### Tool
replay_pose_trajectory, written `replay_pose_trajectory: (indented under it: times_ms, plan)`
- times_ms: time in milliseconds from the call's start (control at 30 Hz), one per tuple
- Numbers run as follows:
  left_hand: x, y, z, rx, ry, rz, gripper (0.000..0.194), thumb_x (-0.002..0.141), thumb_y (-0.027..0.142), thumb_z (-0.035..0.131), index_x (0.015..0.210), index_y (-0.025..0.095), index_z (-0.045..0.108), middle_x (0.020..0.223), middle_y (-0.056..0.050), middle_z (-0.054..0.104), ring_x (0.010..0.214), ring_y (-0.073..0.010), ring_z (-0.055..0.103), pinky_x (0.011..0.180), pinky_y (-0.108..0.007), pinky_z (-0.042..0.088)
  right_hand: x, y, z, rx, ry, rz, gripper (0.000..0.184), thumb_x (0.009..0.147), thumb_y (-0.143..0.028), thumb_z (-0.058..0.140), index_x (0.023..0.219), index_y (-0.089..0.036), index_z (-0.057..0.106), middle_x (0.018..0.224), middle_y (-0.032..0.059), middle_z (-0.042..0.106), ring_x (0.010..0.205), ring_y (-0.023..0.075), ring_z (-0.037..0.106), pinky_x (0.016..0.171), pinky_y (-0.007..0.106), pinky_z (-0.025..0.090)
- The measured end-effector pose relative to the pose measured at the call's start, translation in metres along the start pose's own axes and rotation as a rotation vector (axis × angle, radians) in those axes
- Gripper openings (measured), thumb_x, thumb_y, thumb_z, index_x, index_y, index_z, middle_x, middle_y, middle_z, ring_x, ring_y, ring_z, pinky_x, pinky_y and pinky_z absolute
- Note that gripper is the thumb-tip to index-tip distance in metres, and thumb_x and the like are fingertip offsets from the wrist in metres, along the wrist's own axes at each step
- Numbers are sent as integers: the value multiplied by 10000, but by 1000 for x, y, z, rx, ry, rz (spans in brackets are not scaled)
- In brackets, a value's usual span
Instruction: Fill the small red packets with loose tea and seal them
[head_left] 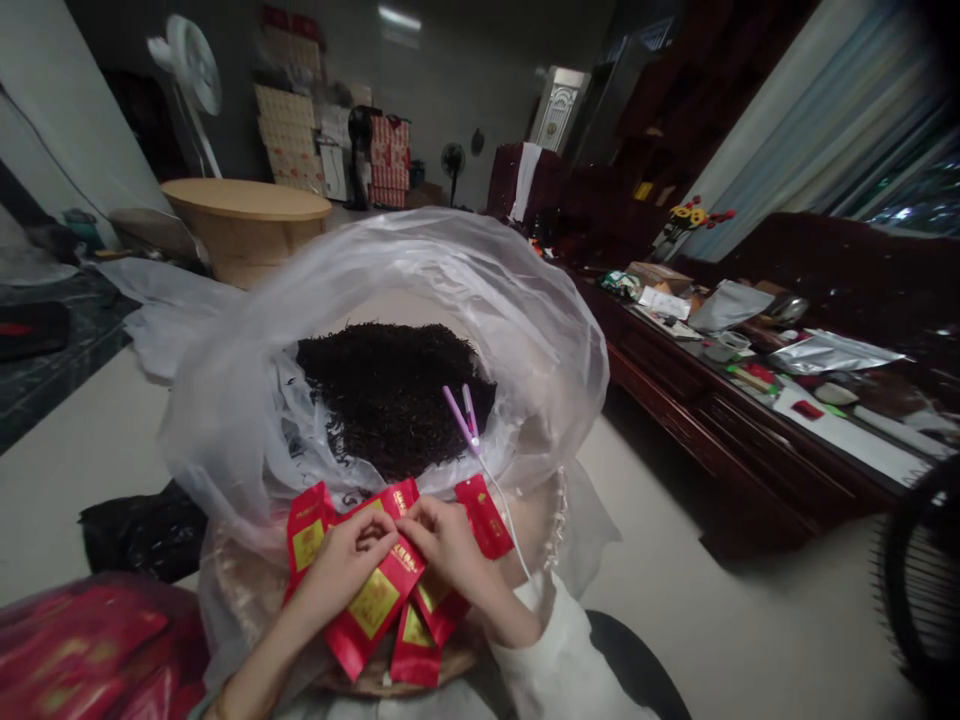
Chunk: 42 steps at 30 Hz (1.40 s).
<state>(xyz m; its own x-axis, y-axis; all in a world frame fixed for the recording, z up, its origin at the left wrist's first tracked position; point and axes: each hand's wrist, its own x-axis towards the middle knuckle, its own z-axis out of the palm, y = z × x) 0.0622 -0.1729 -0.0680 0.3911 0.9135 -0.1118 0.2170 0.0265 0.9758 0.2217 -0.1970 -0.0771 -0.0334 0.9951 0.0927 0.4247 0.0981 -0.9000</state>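
My left hand [358, 548] and my right hand [442, 540] meet over a red and gold packet [373, 602]. Fingers of both are pinched at its upper part. Other red packets [489, 517] lie beneath and around it, on a wicker basket [244, 590]. Just beyond is a large translucent plastic bag [540, 350], its mouth wide and full of dark, dry leaves that look like loose tea [390, 390]. A small purple flat iron [463, 420] with a white cord rests at the near right side of the leaves, its jaws apart.
At lower left sit a bag of red packets [97, 650] and a black plastic bag [142, 530]. A dark wooden table [675, 420] cluttered with pouches and papers runs along the right. A black fan [922, 580] stands close at right, and a round wooden table [247, 200] behind.
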Motion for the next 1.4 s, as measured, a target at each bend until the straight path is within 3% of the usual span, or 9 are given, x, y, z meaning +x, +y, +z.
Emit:
replay_pose_trajectory:
  times_ms: [233, 433, 500, 600, 767, 833, 1067, 1267, 1400]
  plan:
    - [5, 3, 7, 56, 54, -3, 239, 692, 388, 603, 840, 200, 610, 646, 0, 647, 628, -166, 617, 582, -246, 470, 1, 20, -21, -113, 122, -3, 373, 885, -378, 484, 559, -197, 455, 546, 0, 535, 537, 140, 476, 508, 251, 357]
    - [22, -3, -17, 59, 236, 6, 391, 698, 449, 593, 979, 185, 658, 722, -17, 677, 640, -159, 626, 581, -239, 478, -6, 74, -67, -402, 281, 90, 186, 838, -260, 479, 945, -177, 607, 921, 105, 681, 848, 231, 618, 803, 360, 470]
    - [30, -6, -25, 41, 265, 4, 425, 697, 450, 587, 1015, 176, 659, 747, -23, 687, 658, -161, 631, 594, -238, 482, -10, 92, -71, -460, 246, 96, 329, 765, -209, 523, 1083, -159, 588, 1036, 146, 679, 946, 264, 625, 867, 405, 470]
    - [42, -10, -34, 49, 291, -5, 370, 694, 421, 586, 954, 171, 673, 729, -20, 688, 637, -153, 616, 595, -236, 474, -12, 106, -70, -447, 205, 143, 461, 710, -166, 518, 1168, -166, 569, 1023, 128, 700, 892, 262, 656, 819, 397, 502]
    - [53, -19, -40, -46, 318, -22, 224, 650, 392, 635, 723, 181, 627, 649, 0, 652, 629, -151, 612, 609, -242, 482, -4, 95, -77, -262, 197, 242, 224, 736, -259, 526, 856, -174, 695, 833, 99, 743, 733, 255, 675, 702, 362, 522]
    - [55, -22, -41, -82, 322, -28, 222, 633, 385, 651, 706, 180, 606, 627, 9, 633, 621, -149, 608, 608, -244, 483, 0, 88, -87, -171, 188, 262, 238, 756, -335, 539, 800, -173, 708, 831, 104, 748, 740, 261, 682, 695, 361, 527]
    - [52, -20, -51, -94, 243, -24, 257, 671, 403, 639, 796, 178, 644, 704, -28, 685, 669, -176, 633, 625, -258, 491, 6, 73, -109, -27, 199, 267, 412, 749, -434, 581, 1038, -163, 696, 1032, 133, 724, 935, 293, 674, 828, 406, 525]
    - [51, -21, -57, 68, 236, -11, 226, 730, 387, 576, 776, 201, 696, 793, -37, 736, 736, -205, 661, 662, -266, 497, 9, 57, -90, 105, 143, 240, 426, 761, -470, 590, 1055, -168, 648, 961, 119, 729, 852, 253, 679, 723, 335, 540]
    - [51, -25, -56, 54, 215, -13, 274, 769, 389, 551, 897, 197, 700, 866, -49, 751, 783, -212, 684, 698, -270, 519, 9, 59, -74, 95, 145, 253, 316, 754, -492, 602, 800, -180, 615, 686, 54, 682, 616, 188, 625, 548, 259, 485]
